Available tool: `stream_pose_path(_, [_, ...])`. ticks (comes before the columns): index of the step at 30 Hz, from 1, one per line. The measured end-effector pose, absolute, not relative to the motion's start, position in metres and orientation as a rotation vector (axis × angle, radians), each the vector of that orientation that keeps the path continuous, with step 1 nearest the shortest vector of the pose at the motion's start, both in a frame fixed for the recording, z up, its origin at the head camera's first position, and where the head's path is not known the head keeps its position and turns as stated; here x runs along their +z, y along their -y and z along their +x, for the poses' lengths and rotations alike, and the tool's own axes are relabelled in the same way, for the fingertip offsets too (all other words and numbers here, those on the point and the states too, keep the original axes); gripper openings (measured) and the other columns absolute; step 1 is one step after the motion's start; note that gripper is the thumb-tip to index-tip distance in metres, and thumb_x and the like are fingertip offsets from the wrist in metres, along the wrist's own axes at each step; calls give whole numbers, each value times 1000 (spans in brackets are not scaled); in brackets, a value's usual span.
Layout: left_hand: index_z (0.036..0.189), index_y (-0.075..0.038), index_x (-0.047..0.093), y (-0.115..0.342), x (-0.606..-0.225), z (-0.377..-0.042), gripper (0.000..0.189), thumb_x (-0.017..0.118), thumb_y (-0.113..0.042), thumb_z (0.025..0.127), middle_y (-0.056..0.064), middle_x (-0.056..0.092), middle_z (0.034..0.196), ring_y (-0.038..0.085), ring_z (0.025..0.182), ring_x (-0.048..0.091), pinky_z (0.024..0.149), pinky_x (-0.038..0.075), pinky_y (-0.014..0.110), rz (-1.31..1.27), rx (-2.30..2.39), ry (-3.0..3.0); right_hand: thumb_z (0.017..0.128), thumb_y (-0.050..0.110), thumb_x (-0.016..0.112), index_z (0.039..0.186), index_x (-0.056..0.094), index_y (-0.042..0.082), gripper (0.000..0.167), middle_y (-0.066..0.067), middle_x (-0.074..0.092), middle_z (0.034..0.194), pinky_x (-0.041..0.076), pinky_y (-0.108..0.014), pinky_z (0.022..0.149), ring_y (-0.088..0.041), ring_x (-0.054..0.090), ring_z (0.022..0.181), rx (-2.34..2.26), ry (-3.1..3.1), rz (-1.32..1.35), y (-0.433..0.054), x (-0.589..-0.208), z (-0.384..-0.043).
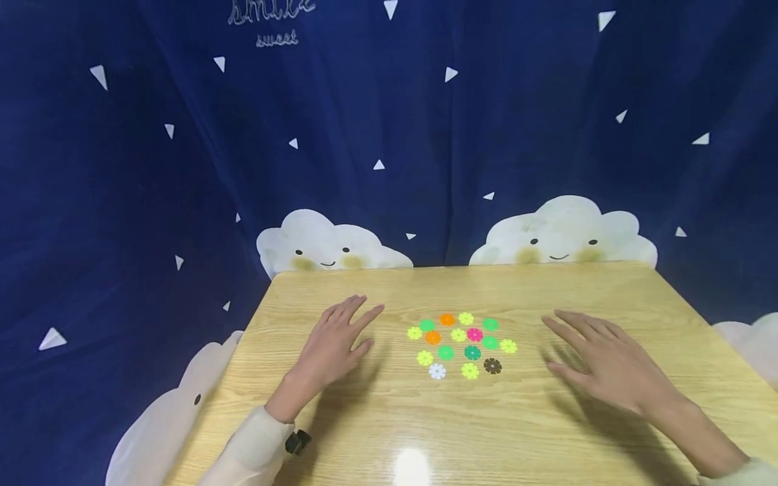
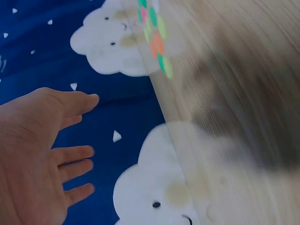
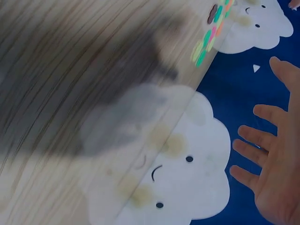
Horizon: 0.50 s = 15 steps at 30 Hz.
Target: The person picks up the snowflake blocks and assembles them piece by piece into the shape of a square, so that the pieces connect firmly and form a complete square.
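Several small notched plastic discs lie flat in a loose cluster on the wooden table [image 1: 365, 418]. Among them are a white disc [image 1: 437, 371], a brown disc [image 1: 493, 366], a pink disc [image 1: 475, 335], an orange disc [image 1: 447, 319] and a teal disc [image 1: 472, 352]; others are yellow or green. To the left of the cluster my left hand [image 1: 331, 347] hovers over the table with fingers spread and nothing in it. On the other side my right hand [image 1: 614, 364] hovers likewise, its fingers extended toward the discs and holding nothing. Both hands cast shadows on the wood.
A dark blue curtain [image 1: 340, 135] with white triangles hangs behind the table's far edge. Smiling clouds [image 1: 565, 229] are printed along it. A small black object [image 1: 298, 442] sits by the left sleeve [image 1: 258, 439]. Light glares off the table near its front.
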<state>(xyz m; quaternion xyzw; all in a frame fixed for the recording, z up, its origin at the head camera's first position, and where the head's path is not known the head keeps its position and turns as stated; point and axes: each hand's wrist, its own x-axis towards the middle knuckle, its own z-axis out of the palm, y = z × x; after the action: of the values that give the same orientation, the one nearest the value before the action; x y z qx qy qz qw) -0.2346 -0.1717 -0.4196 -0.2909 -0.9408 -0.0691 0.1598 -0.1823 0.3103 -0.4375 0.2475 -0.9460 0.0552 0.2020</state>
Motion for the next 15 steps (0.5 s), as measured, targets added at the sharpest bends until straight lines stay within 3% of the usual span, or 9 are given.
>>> stream_pose_path(4, [156,-28,47,154,-417,-236,58,67,-31,102,12,47,156,30,146,42,115,40,55,-859,-230,2759,96,54,69,158,44,23,74,-14,53,151,38,-63,107,-39,50,136,236,2683,690,-293,-438,-192])
stream_pose_path(9, [154,-27,50,135,-421,-233,54,66,-35,103,9,53,148,27,137,50,108,47,52,-886,-217,2835,95,55,69,156,47,18,75,-15,59,142,42,-71,101,-41,57,129,297,2758,674,-278,-445,-198])
stream_pose_path(15, [148,-22,57,115,-428,-233,51,70,-37,101,1,62,120,17,103,58,81,53,32,-945,-215,2882,93,53,74,150,53,12,73,-15,63,135,53,-63,92,-38,65,115,396,2819,661,-264,-454,-203])
